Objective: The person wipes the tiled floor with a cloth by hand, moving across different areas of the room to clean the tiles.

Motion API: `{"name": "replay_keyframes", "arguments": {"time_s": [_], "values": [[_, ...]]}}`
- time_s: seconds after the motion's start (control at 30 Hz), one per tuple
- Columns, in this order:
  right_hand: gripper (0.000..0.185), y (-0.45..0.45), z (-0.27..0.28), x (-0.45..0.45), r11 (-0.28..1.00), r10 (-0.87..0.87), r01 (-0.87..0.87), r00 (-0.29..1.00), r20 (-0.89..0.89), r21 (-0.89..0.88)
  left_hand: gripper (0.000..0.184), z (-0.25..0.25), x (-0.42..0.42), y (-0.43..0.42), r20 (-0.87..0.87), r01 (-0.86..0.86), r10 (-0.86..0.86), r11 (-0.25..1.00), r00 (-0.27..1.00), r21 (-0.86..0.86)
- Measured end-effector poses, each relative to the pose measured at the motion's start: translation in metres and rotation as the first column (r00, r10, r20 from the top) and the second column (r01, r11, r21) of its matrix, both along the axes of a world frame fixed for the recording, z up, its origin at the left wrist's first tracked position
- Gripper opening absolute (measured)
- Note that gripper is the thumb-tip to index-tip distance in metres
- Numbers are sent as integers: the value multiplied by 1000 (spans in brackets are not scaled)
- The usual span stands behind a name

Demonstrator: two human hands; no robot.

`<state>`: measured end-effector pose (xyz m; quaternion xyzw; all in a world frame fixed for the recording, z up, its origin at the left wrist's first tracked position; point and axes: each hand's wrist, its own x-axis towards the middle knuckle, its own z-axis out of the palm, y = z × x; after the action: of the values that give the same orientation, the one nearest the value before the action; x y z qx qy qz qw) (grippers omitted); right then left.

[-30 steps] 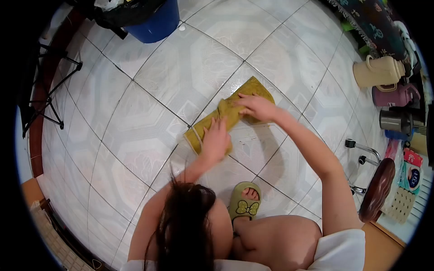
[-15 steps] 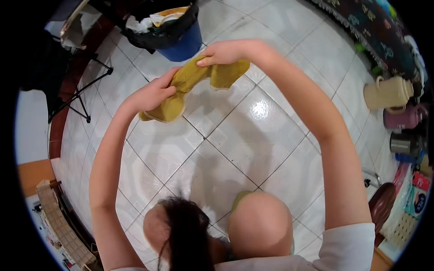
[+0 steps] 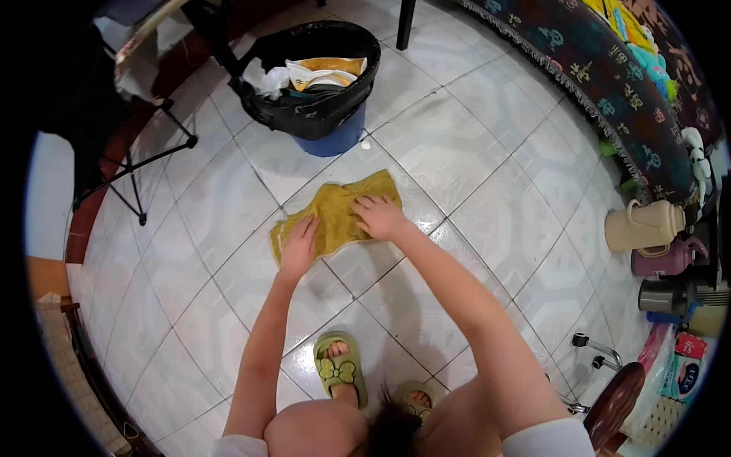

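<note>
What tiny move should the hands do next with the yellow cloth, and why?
Perhaps slide the yellow cloth a little across the tiles: it lies spread there, with the left hand and right hand both on top.

Cloth (image 3: 335, 215) is lying on flr (image 3: 487, 171) in front of body, L hand (image 3: 299, 247) resting on its L part, R hand (image 3: 382, 218) on its R part. Slippers (image 3: 326, 375) are sitting on flr nearer body, btwn both arms. Bin (image 3: 333, 140) is standing just beyond cloth, liner (image 3: 312, 114) hanging over its rim, litter (image 3: 327, 70) lying inside; small disc (image 3: 366, 144) is lying on flr beside bin, R side. Folding frame (image 3: 135, 172) is standing L of bin. Throw-covered furniture (image 3: 579, 84) is running along far R. Also on R, jug (image 3: 641, 228) is standing, w/ 2nd jug (image 3: 661, 262), then pot (image 3: 661, 298), sitting nearer body; stool (image 3: 615, 404) is standing nearer still, pack (image 3: 685, 375) lying R of it.
</note>
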<state>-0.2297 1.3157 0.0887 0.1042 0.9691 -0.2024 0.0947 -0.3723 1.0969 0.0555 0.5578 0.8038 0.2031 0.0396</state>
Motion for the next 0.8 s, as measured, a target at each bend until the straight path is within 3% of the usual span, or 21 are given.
{"name": "replay_keyframes", "arguments": {"time_s": [0.2,0.3,0.37,0.5,0.57,0.6,0.7,0.8], "values": [[68,-39,-35,1,946,-315,323,935,-161,27,50,7,12,4,283,-149,150,989,947,-25],[74,-54,-44,-13,957,-275,286,949,-154,49,57,10,18,-8,126,-124,159,961,979,-248],[76,-61,-54,-31,995,-96,97,985,-140,4,58,4,31,-32,38,-233,255,925,966,-299],[78,-83,-45,-103,960,272,-279,953,-135,-32,61,-13,37,-85,-140,-431,408,867,902,-252],[80,-84,-34,-147,939,336,-343,935,-113,-43,62,-13,31,-94,-175,-486,457,850,872,-204],[81,-81,-36,-166,926,369,-375,924,-101,-52,63,-22,23,-93,-106,-511,500,831,859,-221],[81,-63,-62,-206,961,261,-272,950,-169,-48,62,-27,-13,-51,-213,-597,558,749,802,-286],[78,-28,-75,-231,984,73,-96,986,-152,-147,61,-41,-54,3,-227,-619,578,759,784,-203]]}}
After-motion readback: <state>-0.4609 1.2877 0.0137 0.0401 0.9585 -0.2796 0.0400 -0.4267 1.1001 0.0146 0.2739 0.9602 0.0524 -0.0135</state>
